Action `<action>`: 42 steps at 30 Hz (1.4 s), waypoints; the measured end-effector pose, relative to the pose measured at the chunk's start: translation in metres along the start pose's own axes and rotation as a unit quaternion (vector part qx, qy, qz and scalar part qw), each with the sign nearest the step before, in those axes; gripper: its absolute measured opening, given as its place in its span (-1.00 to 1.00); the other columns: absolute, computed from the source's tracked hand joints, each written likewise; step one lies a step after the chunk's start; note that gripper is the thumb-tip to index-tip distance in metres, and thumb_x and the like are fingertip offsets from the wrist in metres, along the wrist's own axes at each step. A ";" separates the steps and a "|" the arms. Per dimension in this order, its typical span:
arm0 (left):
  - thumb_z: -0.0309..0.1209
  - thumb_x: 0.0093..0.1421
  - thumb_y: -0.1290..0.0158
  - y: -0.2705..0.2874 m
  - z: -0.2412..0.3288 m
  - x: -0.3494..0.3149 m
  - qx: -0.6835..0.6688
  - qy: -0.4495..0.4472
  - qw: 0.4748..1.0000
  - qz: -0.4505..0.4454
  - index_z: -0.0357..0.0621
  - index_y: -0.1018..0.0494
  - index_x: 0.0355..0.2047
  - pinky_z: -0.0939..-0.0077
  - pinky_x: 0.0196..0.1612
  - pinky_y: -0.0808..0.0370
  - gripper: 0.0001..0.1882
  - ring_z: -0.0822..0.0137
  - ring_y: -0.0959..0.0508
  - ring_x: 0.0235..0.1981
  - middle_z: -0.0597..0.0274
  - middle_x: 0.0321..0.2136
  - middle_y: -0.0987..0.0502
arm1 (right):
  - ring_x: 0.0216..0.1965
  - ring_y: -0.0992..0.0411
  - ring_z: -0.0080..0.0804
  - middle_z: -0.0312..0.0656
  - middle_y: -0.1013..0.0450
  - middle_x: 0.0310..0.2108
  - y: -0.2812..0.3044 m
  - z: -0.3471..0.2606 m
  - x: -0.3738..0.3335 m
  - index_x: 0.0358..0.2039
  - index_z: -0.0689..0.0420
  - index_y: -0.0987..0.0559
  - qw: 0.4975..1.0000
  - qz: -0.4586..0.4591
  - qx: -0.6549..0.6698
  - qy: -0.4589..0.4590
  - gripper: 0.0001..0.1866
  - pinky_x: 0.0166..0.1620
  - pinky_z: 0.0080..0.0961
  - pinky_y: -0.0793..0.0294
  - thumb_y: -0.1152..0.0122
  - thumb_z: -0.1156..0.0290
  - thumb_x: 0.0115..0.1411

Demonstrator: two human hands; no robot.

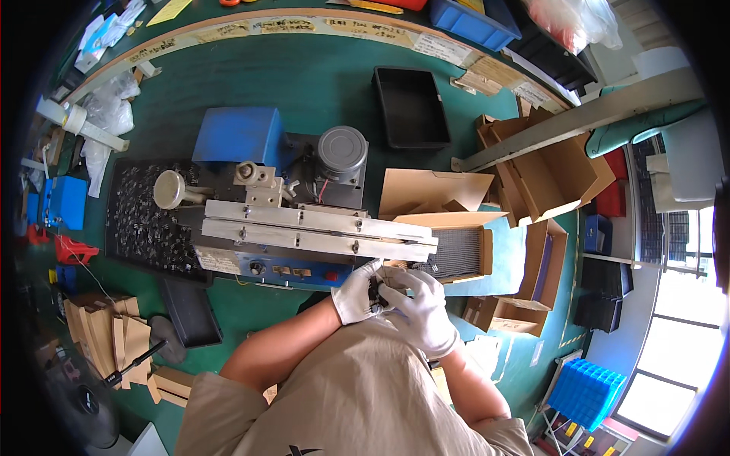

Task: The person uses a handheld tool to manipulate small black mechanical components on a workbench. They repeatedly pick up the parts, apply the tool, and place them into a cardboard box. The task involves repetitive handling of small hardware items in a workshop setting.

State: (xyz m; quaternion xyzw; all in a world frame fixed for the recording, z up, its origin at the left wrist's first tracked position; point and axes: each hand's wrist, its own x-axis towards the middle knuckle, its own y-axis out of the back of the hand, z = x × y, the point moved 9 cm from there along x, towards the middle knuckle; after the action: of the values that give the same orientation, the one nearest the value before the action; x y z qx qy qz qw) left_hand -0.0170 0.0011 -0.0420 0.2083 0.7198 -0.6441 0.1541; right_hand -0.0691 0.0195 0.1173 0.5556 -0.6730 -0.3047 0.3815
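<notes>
At ten o'clock from the gloved hands, a black tray point(163, 273) lies strewn with small loose dark parts point(148, 220). Nearer, at eleven o'clock, we see a bench-top machine point(304, 278) with a blue control panel and long silver guide rails point(319, 235) reaching toward three o'clock. Just below the rails, the white-gloved left hand point(353, 297) is curled around a dark clutch of pieces point(375, 295). The pieces look black and bunched together, their finer shape too small for us to make out. They sit between the gloves, against the left hand's fingers: that hand lies at their nine o'clock, the white-gloved right hand point(423, 308) at their three. The right hand's fingers bend toward them; whether they grip, we cannot tell. At two o'clock, just past the rail ends, an open cardboard carton point(487, 252) holds closely set rows of grey parts point(456, 247).
</notes>
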 end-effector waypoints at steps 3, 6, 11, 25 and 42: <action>-0.03 0.48 0.21 -0.003 -0.001 0.004 0.034 -0.022 0.999 0.019 -0.03 -0.47 0.07 0.39 -0.02 -0.57 -0.56 0.35 -0.57 -0.14 0.29 -0.07 -0.56 | 0.14 -0.38 -0.04 -0.11 -0.42 0.10 -0.013 -0.001 0.002 -0.10 -0.05 -0.67 0.999 -0.052 0.008 -0.006 -0.46 0.12 -0.08 -0.36 -0.49 0.30 -0.23; -0.02 0.48 0.25 -0.003 -0.009 0.013 -0.002 -0.010 1.000 -0.010 -0.06 -0.47 0.09 0.30 0.11 -0.54 -0.52 0.32 -0.58 -0.02 0.25 -0.05 -0.58 | 0.18 -0.37 -0.06 -0.16 -0.44 0.11 -0.022 0.004 -0.008 -0.15 -0.08 -0.66 0.998 -0.048 -0.041 0.008 -0.47 0.08 -0.09 -0.36 -0.48 0.29 -0.28; -0.03 0.49 0.25 -0.007 -0.013 0.020 -0.047 0.010 0.994 -0.096 -0.11 -0.47 0.07 0.34 0.05 -0.57 -0.52 0.29 -0.59 -0.06 0.22 -0.06 -0.58 | 0.02 -0.48 -0.12 -0.17 -0.52 -0.07 0.005 0.014 -0.009 -0.18 -0.01 -0.65 0.996 0.048 0.068 -0.034 -0.54 0.00 -0.19 -0.46 -0.46 0.49 -0.20; -0.03 0.48 0.21 -0.012 -0.015 0.026 -0.088 0.017 0.996 -0.006 -0.33 -0.54 -0.06 0.27 -0.15 -0.64 -0.44 0.08 -0.62 -0.18 -0.05 -0.20 -0.62 | -0.20 -0.51 -0.11 -0.04 -0.54 -0.23 0.084 0.073 0.019 -0.04 0.19 -0.60 0.986 0.113 0.038 -0.115 -0.60 -0.11 -0.36 -0.51 -0.18 0.77 0.10; -0.02 0.46 0.15 -0.023 -0.013 0.026 -0.062 -0.015 0.998 0.011 -0.17 -0.53 -0.09 0.18 -0.07 -0.64 -0.53 0.15 -0.64 -0.16 0.08 -0.21 -0.63 | -0.24 -0.54 -0.12 -0.11 -0.61 -0.21 0.074 0.039 0.046 -0.08 0.19 -0.59 0.989 0.146 -0.006 0.001 -0.55 -0.11 -0.26 -0.52 -0.36 0.71 -0.04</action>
State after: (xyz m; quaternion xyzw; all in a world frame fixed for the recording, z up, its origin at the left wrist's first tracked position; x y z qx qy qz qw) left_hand -0.0510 0.0145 -0.0331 0.1964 0.7534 -0.5997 0.1849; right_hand -0.1443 -0.0120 0.1671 0.4493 -0.7448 -0.2487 0.4261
